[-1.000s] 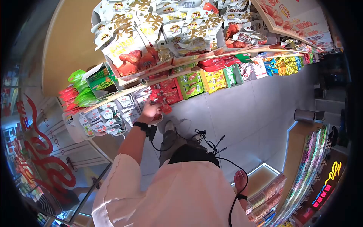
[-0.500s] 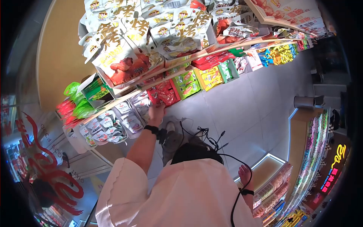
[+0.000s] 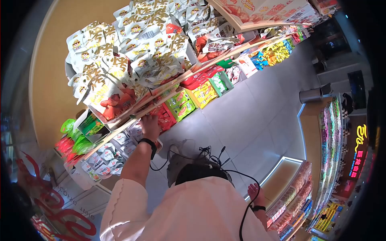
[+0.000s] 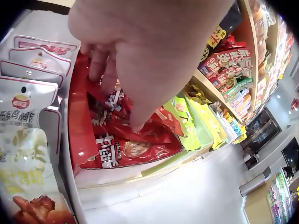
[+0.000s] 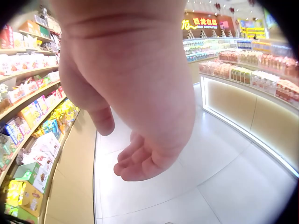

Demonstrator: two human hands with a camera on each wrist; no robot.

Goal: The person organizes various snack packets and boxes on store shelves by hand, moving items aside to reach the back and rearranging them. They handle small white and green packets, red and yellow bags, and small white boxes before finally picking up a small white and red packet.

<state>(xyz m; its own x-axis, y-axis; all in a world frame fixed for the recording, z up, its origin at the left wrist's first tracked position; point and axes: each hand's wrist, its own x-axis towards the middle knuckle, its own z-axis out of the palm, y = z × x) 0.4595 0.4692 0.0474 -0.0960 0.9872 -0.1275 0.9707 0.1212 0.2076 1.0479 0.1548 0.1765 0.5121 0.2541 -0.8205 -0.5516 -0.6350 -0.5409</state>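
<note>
My left hand [image 3: 150, 127] reaches down into a red display box [image 4: 80, 135] on the lower shelf. In the left wrist view, the thumb presses the near side of a shiny red snack packet [image 4: 140, 130], while the other fingers lie behind its upper edge, partly hidden among more red packets. White snack pouches [image 4: 23, 116] stand right beside this box. Away from the shelf, my right hand [image 5: 135, 102] hangs at my side, fingers loosely curled and holding nothing.
Green snack packets [image 3: 181, 105] and yellow ones [image 3: 205, 94] fill the neighbouring boxes. Large white pouches [image 3: 98, 76] are stacked on the shelf above. Black cables [image 3: 209, 154] hang near my waist. A lit display counter [image 3: 281, 176] stands behind my right hand.
My left hand, which held red packets at the box's front a second ago, has moved into the red box. The head view has turned, shifting the shelves leftward. My right hand still hangs idle.
</note>
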